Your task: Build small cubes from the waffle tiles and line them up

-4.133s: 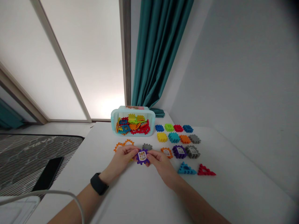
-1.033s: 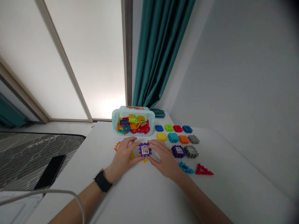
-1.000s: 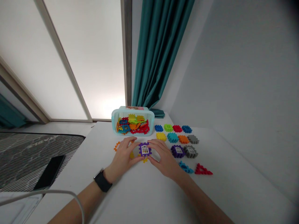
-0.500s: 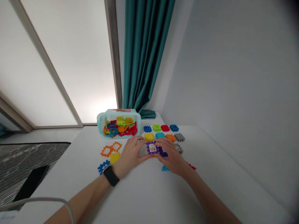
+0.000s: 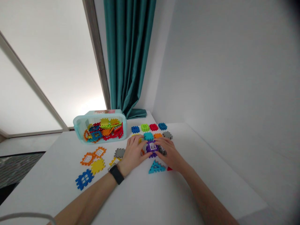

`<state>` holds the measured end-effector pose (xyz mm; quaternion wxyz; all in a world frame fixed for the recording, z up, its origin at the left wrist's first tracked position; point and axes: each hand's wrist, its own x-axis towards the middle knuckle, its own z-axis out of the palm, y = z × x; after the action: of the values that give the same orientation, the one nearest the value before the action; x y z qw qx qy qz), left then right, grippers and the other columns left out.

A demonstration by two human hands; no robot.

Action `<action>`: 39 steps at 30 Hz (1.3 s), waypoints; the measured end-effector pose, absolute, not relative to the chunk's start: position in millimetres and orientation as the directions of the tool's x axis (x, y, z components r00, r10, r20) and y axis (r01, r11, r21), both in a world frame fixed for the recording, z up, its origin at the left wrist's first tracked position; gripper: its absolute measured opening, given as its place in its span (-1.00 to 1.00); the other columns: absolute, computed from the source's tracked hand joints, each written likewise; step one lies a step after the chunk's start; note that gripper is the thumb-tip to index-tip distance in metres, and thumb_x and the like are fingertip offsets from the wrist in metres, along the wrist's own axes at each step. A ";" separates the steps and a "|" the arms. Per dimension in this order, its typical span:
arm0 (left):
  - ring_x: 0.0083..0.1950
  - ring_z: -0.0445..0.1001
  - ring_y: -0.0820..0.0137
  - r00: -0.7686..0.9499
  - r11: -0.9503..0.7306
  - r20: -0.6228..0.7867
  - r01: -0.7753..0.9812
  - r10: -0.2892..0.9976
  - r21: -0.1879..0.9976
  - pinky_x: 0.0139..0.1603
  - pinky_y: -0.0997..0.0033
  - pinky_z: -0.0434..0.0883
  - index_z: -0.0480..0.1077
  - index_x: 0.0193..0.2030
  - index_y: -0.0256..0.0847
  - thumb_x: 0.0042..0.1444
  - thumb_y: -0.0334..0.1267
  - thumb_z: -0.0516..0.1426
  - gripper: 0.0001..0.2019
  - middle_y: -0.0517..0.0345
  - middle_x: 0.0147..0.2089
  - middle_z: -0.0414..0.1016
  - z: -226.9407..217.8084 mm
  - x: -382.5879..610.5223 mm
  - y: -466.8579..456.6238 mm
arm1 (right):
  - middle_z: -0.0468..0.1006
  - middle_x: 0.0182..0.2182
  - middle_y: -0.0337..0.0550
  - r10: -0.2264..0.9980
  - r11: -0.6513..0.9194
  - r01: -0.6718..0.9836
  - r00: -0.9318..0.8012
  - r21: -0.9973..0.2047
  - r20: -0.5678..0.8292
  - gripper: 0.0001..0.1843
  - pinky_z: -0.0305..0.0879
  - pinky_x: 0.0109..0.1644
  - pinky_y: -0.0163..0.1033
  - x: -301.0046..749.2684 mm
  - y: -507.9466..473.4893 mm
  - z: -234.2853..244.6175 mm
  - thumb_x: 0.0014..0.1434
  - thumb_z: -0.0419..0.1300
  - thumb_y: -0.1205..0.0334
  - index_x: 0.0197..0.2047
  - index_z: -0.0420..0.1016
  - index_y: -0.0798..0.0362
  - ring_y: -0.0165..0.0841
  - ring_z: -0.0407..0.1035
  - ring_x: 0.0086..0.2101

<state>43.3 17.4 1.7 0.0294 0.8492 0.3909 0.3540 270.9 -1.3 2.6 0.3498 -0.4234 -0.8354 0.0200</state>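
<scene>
My left hand [image 5: 132, 152] and my right hand [image 5: 169, 153] meet around a purple block with a white window [image 5: 152, 146], each pinching one side of it just above the white table [image 5: 145, 193]. The block stands among the sorted tiles. A black watch sits on my left wrist. A light blue triangle [image 5: 156, 167] lies just in front of my right hand. A red triangle [image 5: 169, 169] shows only a corner from under my right wrist.
A pale blue bin [image 5: 101, 125] full of coloured tiles lies on its side at the back left. Blue [image 5: 135, 129], green [image 5: 145, 127], red [image 5: 153, 127] and grey [image 5: 167, 135] blocks sit in rows behind my hands. Orange [image 5: 93, 155], yellow [image 5: 97, 166] and blue [image 5: 84, 179] tiles lie left.
Both hands carried the purple window block rightward, to beside the rows of blocks. The view swung right, revealing the loose tiles at left and hiding the phone.
</scene>
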 end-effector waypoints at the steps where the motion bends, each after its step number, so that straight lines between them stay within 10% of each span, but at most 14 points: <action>1: 0.25 0.26 0.00 0.444 -0.692 0.578 0.644 0.685 0.326 0.20 -0.13 0.32 0.48 0.06 -0.15 0.12 -0.03 0.32 -0.58 -0.12 0.21 0.34 -0.3 45.1 17.9 | 0.55 0.10 0.00 0.730 0.633 0.698 -0.393 -0.336 0.558 -0.65 0.23 0.28 0.22 272.6 -1.0 0.8 0.25 0.19 0.30 0.11 0.44 -0.03 -0.10 0.35 0.16; 39: 0.29 0.27 0.01 0.463 -0.644 0.480 0.687 0.745 0.337 0.35 -0.23 0.07 0.48 0.04 -0.11 0.12 -0.05 0.30 -0.63 -0.10 0.24 0.34 -8.9 46.2 15.6 | 0.52 0.13 -0.01 0.790 0.592 0.731 -0.444 -0.339 0.422 -0.67 0.12 0.32 0.18 273.0 -5.7 -5.4 0.25 0.17 0.37 0.07 0.49 -0.02 -0.11 0.30 0.18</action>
<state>46.2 15.6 -8.9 0.0478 0.8538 0.4194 0.3045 273.0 -5.7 -5.4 0.2770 -0.4485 -0.8481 0.0535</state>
